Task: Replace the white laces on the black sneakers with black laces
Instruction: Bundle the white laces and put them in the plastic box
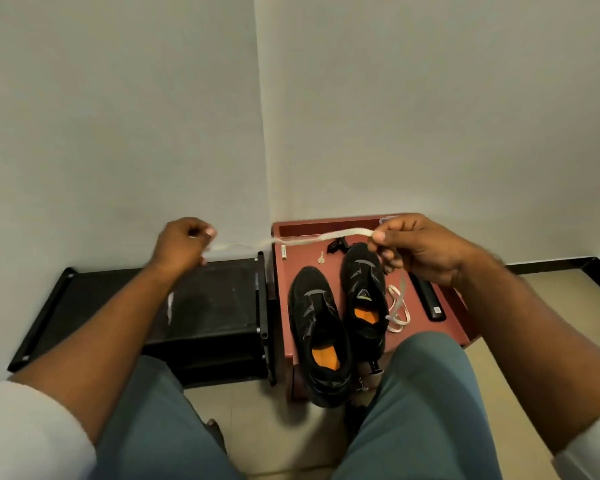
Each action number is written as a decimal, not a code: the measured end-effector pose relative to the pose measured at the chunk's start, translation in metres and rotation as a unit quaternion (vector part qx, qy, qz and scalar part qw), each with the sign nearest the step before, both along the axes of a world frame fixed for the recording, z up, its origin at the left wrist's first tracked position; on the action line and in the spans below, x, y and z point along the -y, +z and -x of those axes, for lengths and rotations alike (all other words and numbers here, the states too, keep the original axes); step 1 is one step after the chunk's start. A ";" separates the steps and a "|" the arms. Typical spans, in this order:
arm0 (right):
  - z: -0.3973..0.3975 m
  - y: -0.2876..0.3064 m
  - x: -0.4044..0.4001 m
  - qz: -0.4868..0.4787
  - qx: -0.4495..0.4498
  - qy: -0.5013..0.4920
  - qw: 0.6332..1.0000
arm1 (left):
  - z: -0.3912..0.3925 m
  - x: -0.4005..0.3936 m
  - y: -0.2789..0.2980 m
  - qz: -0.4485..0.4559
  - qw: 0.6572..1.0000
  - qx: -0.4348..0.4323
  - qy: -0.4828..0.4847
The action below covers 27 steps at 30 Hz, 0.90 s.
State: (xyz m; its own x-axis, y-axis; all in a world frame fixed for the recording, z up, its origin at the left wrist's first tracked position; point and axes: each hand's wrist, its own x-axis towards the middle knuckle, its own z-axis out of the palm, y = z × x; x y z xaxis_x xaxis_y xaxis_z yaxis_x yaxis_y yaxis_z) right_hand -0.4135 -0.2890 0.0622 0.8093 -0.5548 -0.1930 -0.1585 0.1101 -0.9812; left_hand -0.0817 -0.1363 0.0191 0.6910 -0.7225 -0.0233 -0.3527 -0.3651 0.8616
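Head view: two black mesh sneakers with orange insoles [340, 306] stand side by side, eyelets apparently bare, on the reddish-brown low worktop [281, 306], heels at its near edge; a second flat white lace [397, 308] lies loosely coiled just right of them, and a small dark bundle at the far edge, possibly the black laces [338, 244], looks untouched. Judged so, unlacing is done and relacing remains. One flat white lace [291, 241] stretches in the air above the far edge, pinched between thumb and fingers of the left hand [184, 245] and of the right hand [420, 249].
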 end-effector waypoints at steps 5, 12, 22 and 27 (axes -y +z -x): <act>-0.046 -0.003 -0.034 0.027 -0.001 -0.007 1.000 | 0.097 0.006 0.017 0.064 0.923 -0.285 -0.250; -0.037 -0.001 -0.024 0.063 -0.067 -0.013 0.996 | 0.076 0.008 0.022 0.095 0.966 -0.200 -0.135; -0.022 -0.002 -0.014 0.035 -0.009 -0.059 0.998 | 0.088 0.022 0.017 0.099 0.960 -0.198 -0.170; -0.044 -0.001 -0.024 0.044 0.001 -0.052 0.998 | 0.133 0.027 0.034 0.112 0.938 -0.236 -0.229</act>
State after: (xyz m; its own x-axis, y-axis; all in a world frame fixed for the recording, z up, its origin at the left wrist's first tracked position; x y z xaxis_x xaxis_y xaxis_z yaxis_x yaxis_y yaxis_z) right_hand -0.3692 -0.2655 0.0616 0.7462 -0.6511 -0.1386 -0.1496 0.0387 -0.9880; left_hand -0.2146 -0.1631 0.0534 0.2573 -0.9644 -0.0608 0.0117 -0.0598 0.9981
